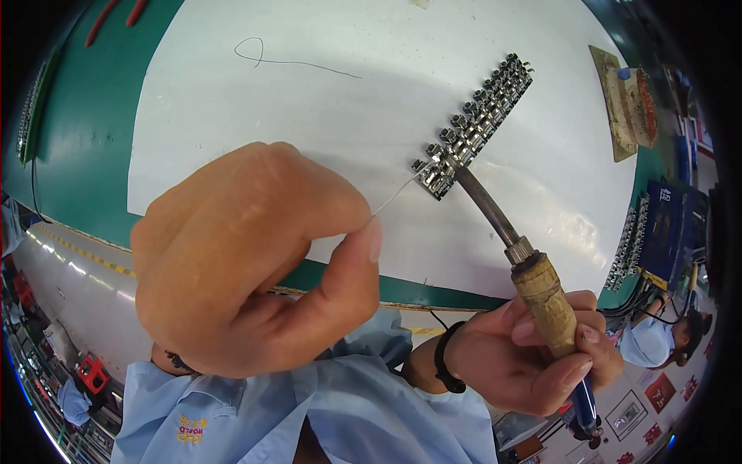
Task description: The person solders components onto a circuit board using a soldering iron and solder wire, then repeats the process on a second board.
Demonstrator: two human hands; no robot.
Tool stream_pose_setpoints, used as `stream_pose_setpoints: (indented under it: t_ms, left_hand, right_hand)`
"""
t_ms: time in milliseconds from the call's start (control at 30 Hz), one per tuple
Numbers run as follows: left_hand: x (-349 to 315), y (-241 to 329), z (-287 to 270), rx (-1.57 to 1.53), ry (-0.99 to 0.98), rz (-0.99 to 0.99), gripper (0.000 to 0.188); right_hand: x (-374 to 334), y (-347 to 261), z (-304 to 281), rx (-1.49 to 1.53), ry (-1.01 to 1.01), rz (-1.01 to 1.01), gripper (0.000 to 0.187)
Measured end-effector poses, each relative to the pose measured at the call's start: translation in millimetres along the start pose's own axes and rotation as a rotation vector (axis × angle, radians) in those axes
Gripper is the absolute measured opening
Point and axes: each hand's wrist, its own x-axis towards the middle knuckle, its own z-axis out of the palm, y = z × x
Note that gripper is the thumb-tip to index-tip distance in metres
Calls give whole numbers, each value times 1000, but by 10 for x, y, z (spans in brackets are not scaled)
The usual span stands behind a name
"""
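My left hand [255, 255] pinches a thin strand of solder wire [396, 195] between thumb and forefinger. The wire's far end reaches the near end of a strip of small metal components [481, 122], which lies slantwise on a white sheet [309, 139]. My right hand [541, 352] is wrapped round the handle of a soldering iron [545, 294], its grip covered in tan, worn material. The iron's tip meets the strip close to the wire's end, near the lower parts of the row. Whether wire and tip touch is too small to tell.
A loose, looped dark wire [301, 62] lies on the sheet at the far left. Toward the right edge sits a soldering-iron sponge holder [630, 104] on a board. More component strips [627, 243] and a blue box [666, 228] stand at the right. Green table surface [85, 147] borders the sheet.
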Motion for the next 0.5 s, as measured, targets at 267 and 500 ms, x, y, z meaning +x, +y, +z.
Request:
stream_pose_setpoints:
  t_ms: [267, 500]
  left_hand:
    - [12, -17, 5, -14, 8, 14, 15]
    - [17, 20, -19, 4, -25, -49, 15]
  right_hand:
    - [2, -46, -60, -43, -95, 39, 26]
    - [6, -39, -57, -25, -99, 35, 27]
